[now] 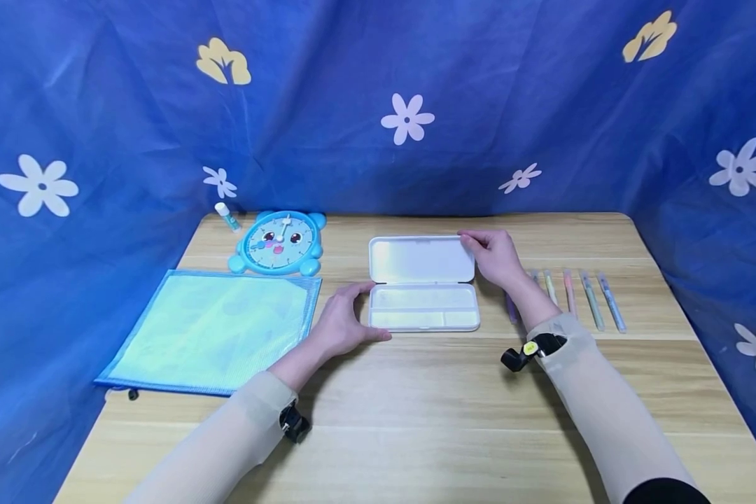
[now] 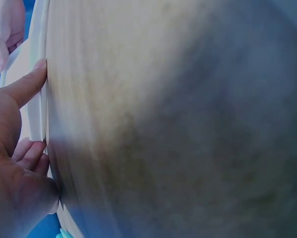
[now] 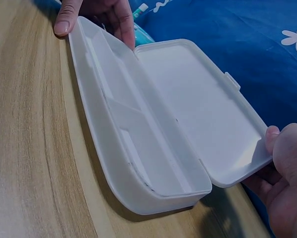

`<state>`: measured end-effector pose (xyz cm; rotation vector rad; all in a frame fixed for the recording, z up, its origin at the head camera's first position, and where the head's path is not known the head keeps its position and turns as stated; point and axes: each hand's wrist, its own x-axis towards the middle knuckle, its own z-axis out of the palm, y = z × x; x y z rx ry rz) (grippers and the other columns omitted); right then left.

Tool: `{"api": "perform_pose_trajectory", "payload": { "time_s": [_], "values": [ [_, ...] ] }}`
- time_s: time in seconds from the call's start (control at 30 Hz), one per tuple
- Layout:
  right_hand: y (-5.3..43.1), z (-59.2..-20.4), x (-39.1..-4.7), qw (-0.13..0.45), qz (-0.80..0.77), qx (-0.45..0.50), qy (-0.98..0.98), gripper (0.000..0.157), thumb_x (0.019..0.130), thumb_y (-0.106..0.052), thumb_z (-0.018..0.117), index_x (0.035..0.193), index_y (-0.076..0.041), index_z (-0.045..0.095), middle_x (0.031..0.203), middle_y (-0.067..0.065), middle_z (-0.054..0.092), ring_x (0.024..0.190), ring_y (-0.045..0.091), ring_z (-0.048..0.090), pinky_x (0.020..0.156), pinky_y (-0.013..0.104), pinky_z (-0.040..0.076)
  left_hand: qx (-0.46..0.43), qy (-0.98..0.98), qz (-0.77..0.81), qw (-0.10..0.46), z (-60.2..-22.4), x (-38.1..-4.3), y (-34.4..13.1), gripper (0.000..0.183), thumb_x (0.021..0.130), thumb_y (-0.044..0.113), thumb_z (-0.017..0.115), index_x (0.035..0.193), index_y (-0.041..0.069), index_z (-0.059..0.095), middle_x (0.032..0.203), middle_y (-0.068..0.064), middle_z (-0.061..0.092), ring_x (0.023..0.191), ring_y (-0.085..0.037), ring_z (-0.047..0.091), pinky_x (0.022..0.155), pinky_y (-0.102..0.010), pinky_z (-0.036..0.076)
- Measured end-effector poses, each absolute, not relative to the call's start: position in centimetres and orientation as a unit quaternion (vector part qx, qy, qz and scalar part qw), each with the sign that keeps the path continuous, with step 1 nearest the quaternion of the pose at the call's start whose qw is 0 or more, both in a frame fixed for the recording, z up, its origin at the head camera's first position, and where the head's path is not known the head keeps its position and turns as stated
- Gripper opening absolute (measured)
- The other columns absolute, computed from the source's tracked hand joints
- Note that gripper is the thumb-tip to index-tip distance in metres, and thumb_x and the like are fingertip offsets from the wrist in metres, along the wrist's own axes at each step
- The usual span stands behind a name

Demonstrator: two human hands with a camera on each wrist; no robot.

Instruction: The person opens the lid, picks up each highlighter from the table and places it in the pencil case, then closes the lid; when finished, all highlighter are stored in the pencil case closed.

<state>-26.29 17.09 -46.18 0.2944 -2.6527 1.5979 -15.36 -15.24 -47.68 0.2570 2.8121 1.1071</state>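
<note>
Holding an open pencil case [image 1: 409,299] between both hands.
Left hand [image 1: 343,322] wraps its left end, grip wide, thumb in front, fingers behind; likely bracing it. Right hand [image 1: 496,259] pinches the lid [image 1: 418,259] corner, thumb inside, fingers underneath, grip nearly closed; probably controlling its swing. Pens [image 1: 592,301] lie right of that grip, blue pouch [image 1: 208,336] left of the other.

The case [image 1: 409,297] (lid [image 1: 421,259] behind) lies between pouch [image 1: 214,329] and pens [image 1: 592,301].
</note>
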Motion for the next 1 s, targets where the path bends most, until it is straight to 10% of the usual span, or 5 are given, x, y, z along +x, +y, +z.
{"api": "perform_pose_trajectory", "payload": {
  "time_s": [0.33,0.6,1.0],
  "values": [
    [17.3,-46.2,-26.0,0.03,0.516,0.103,-0.85,0.029,0.109,-0.016,0.063,0.13,0.0,0.075,0.124,0.016,0.075,0.125,0.029,0.066,0.108,0.044,0.05,0.106,0.922,0.365,0.073,-47.3,-15.4,-15.6,0.104,0.07,0.056,0.097,0.152,0.01,0.054,0.152,-0.012,0.056,0.145,-0.034,0.045,0.121,-0.049,0.034],
    [17.6,-46.5,-25.8,0.039,0.517,0.118,-0.847,0.027,0.108,-0.014,0.063,0.128,-0.001,0.076,0.124,0.016,0.075,0.123,0.03,0.067,0.107,0.045,0.051,0.138,0.907,0.383,0.106,-46.7,-16.1,-16.4,0.078,0.096,0.051,0.076,0.155,0.006,0.052,0.155,-0.014,0.053,0.148,-0.032,0.043,0.123,-0.048,0.032],
    [17.9,-46.3,-25.5,0.033,0.52,0.118,-0.845,0.027,0.109,-0.017,0.063,0.128,-0.002,0.077,0.124,0.014,0.075,0.12,0.025,0.068,0.103,0.044,0.053,0.158,0.929,0.324,0.081,-46.5,-15.9,-16.2,0.085,0.084,0.043,0.092,0.151,0.006,0.056,0.152,-0.015,0.056,0.144,-0.034,0.048,0.121,-0.048,0.036]
  ]
}}
